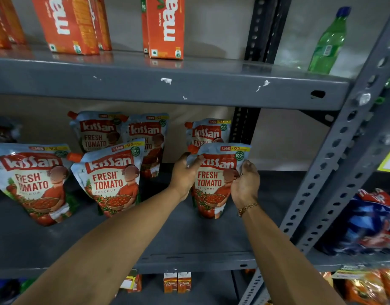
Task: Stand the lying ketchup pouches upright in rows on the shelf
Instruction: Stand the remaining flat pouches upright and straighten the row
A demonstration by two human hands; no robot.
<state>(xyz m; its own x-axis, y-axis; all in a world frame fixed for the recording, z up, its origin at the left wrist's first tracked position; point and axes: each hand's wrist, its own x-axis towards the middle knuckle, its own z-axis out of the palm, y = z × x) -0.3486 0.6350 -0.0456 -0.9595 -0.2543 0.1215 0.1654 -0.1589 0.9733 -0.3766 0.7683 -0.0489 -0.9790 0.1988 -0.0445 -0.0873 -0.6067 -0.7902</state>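
**Grey steel shelf, ketchup pouch stock: entries listed near to far**

Item 1. Both my forearms, reaching in from 6 o'clock. A gold-coloured bracelet (247,208) sits on the right wrist.

Item 2. Left hand (185,172) and right hand (244,183), each clasped on one side edge of the front-right pouch (211,181). Left fingers wrap its upper left corner, right fingers press its right edge. I judge the two-sided hold is there to keep the soft body vertical while its base settles on the shelf board (189,236).

Item 3. Front-right pouch itself: upright, label facing me, at roughly 3 o'clock within the row, base on or very close to the board; I cannot tell which.

Item 4. Front-row companions: one pouch at centre (110,179), one at 9 o'clock (33,183). Both stand, leaning slightly, labels forward, with gaps between them.

Item 5. Back row, toward 12 o'clock: two pouches (97,133) (148,137) behind the centre one, overlapping each other, and one (208,133) directly behind the held pouch. All stand near the rear wall, so each front pouch fronts a file.

Item 6. No lying pouch is visible on this tier; the task looks close to finished, though the far left is blurred.

Item 7. Upper tier: orange juice cartons (165,27) and a green bottle (328,42) at 1 o'clock. Not part of the job.
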